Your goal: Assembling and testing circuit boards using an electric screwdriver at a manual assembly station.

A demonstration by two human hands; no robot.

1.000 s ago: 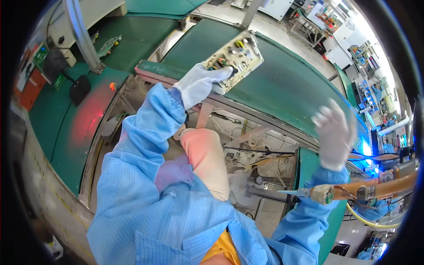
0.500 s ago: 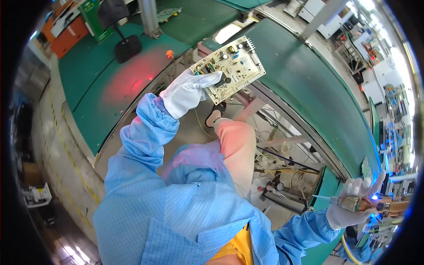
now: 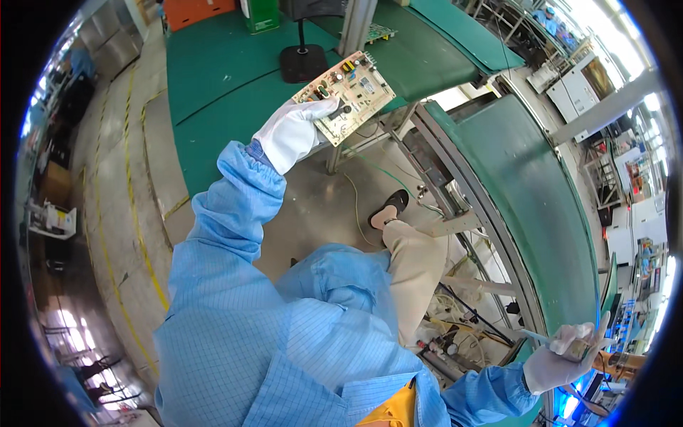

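A cream circuit board (image 3: 364, 96) with yellow, green and black components is tilted up in my left hand (image 3: 292, 132), which wears a white glove. My left thumb lies over its face near a black part, and the other fingers are behind it. Far off at the lower right, my gloved right hand (image 3: 562, 366) is closed around a thin tool (image 3: 535, 336) with a pale blue end pointing left. One finger sticks out from it. The glove hides most of the tool, so its kind is unclear.
A green-topped bench (image 3: 220, 107) carries a black stand (image 3: 304, 62) at the far left. A curved green conveyor-like surface (image 3: 526, 171) runs down the right, with a metal frame, hoses and cables beneath. Another circuit board (image 3: 380, 33) lies behind. Yellow lines (image 3: 131, 178) mark the floor.
My view has swung to the left bench. My left hand with the circuit board now appears over that bench's edge, slightly higher in view. The red glow on the bench is gone.
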